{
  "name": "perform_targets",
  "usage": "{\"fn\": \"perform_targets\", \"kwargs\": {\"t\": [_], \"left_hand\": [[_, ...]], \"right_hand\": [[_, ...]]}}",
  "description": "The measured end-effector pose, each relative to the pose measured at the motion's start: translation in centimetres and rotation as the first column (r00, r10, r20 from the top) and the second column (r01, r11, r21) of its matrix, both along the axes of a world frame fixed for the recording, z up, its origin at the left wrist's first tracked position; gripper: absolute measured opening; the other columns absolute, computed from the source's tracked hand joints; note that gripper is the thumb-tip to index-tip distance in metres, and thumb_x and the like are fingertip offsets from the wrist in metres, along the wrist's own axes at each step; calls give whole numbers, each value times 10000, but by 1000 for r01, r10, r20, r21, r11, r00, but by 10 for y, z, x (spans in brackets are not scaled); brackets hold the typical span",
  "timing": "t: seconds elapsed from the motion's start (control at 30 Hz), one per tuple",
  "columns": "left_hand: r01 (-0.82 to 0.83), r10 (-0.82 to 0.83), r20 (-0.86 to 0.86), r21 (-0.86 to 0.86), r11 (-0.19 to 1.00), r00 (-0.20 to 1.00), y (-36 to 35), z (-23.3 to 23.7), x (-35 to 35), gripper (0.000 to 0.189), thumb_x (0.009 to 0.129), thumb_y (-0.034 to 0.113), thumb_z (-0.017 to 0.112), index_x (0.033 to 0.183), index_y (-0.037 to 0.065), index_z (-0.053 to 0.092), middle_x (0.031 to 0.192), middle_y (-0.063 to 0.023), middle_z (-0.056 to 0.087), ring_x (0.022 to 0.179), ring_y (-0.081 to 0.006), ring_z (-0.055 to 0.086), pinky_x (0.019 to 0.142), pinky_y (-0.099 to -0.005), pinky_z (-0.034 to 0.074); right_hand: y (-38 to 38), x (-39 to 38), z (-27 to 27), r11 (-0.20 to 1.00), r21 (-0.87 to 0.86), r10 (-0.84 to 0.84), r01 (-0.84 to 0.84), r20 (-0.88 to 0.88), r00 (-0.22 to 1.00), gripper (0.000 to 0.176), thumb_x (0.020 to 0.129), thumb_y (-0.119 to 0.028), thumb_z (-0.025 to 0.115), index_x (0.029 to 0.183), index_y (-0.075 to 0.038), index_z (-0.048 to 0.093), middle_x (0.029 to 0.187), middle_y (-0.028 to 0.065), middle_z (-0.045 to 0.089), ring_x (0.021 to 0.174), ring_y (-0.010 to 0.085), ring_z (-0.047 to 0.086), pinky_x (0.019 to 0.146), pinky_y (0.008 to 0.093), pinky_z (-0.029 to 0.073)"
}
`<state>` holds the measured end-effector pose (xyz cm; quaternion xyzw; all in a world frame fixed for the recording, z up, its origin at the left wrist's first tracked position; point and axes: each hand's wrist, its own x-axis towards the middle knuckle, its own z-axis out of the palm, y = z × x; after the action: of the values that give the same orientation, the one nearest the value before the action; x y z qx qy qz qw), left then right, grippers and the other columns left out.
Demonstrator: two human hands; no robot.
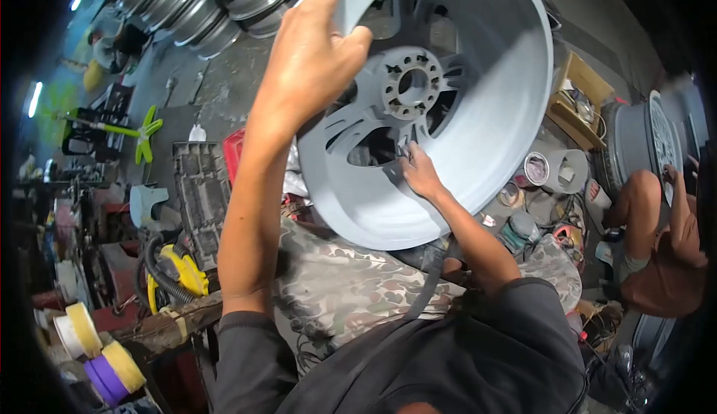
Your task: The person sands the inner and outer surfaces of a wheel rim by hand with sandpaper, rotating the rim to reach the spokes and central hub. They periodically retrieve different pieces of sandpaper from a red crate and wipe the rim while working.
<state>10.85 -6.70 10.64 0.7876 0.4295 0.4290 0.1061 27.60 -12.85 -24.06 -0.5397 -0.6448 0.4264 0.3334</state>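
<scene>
A grey alloy wheel rim (489, 164) is tilted up in front of me, its open back side facing me, with the hub and spokes deep inside. My left hand (317, 51) is closed over the wheel's upper left edge, thumb on the inside. Reaching into the barrel, my right hand (420, 173) has its fingers pinched together beside a lower spoke. Whatever those fingers hold, if anything, is too small to make out. Camouflage cloth (351, 276) covers my lap below the wheel.
Several bare wheels (172, 3) stand at the back left. A cardboard box (579, 100) and a white bucket (565, 171) sit to the right. Another person (665, 249) crouches there by a wheel (661, 134). Left are a yellow tool (179, 272) and a green fan (147, 134).
</scene>
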Motion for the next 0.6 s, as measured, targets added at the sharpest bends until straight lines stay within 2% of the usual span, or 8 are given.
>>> {"fn": "perform_targets", "kwargs": {"t": [0.07, 0.27, 0.33, 0.4, 0.47, 0.53, 0.57, 0.6], "left_hand": [[-21, 23, 25, -55, 998, 999, -2, 1, 1, 562, 776, 28, 595, 1328, -52, 529, 1103, -249, 673, 998, -290, 662, 921, -359, 499], [-23, 28, 33, -150, 988, 999, -5, 8, 4, 549, 778, 21, 592, 1319, -48, 535, 1088, -231, 675, 1000, -273, 657, 917, -349, 499], [-17, 17, 8, -21, 1000, 1000, -5, 9, 7, 540, 780, 19, 585, 1315, -48, 537, 1080, -225, 674, 995, -268, 655, 916, -346, 499], [-36, 37, 8, -115, 993, 999, -13, 15, 12, 533, 782, 19, 578, 1310, -47, 540, 1077, -221, 676, 983, -262, 653, 910, -338, 500], [-162, 151, -94, -125, 979, 984, -8, 6, 7, 570, 789, 82, 590, 1357, 50, 555, 997, -131, 683, 740, -161, 592, 753, -291, 512], [-184, 164, -121, -186, 965, 979, -9, 8, 9, 565, 799, 60, 583, 1362, 36, 548, 1039, -127, 682, 795, -148, 613, 787, -271, 509], [-136, 124, -79, -163, 977, 989, -8, 5, 9, 562, 805, 44, 578, 1365, 24, 541, 1061, -123, 679, 836, -140, 621, 802, -264, 507], [-89, 84, -38, -140, 986, 996, -8, 4, 9, 559, 811, 28, 573, 1368, 11, 534, 1082, -119, 676, 876, -132, 630, 817, -256, 505]], "right_hand": [[1, 0, -9, 974, 223, 9, -27, 84, 996, 226, 865, -152, 601, 994, 4, 501, 883, 194, 525, 848, 406, 538, 791, 465, 451], [-1, -13, 41, 962, 201, 189, -183, -8, 982, 275, 850, -105, 613, 1089, 2, 529, 938, 211, 535, 858, 440, 564, 791, 485, 472], [1, -20, 53, 948, 229, 227, -219, -7, 974, 221, 871, -64, 621, 1064, -8, 529, 898, 202, 515, 845, 429, 565, 757, 487, 466], [7, -28, 61, 856, 342, 372, -388, 112, 921, 209, 883, -34, 612, 1082, -29, 548, 946, 184, 541, 864, 409, 573, 749, 474, 476], [15, -40, 62, 808, 425, 385, -408, 143, 912, 248, 882, -19, 615, 1125, -54, 578, 984, 158, 553, 883, 382, 583, 743, 448, 491], [23, -56, 64, 744, 527, 390, -411, 158, 907, 344, 864, -21, 635, 1202, -80, 601, 985, 146, 553, 910, 364, 587, 766, 437, 503], [27, -64, 66, 789, 384, 444, -480, 185, 877, 380, 877, -62, 632, 1255, -77, 602, 1000, 154, 559, 942, 344, 588, 809, 431, 501], [30, -73, 66, 793, 382, 439, -475, 183, 880, 380, 877, -62, 632, 1255, -77, 602, 1000, 154, 559, 942, 344, 588, 809, 431, 501]]}}
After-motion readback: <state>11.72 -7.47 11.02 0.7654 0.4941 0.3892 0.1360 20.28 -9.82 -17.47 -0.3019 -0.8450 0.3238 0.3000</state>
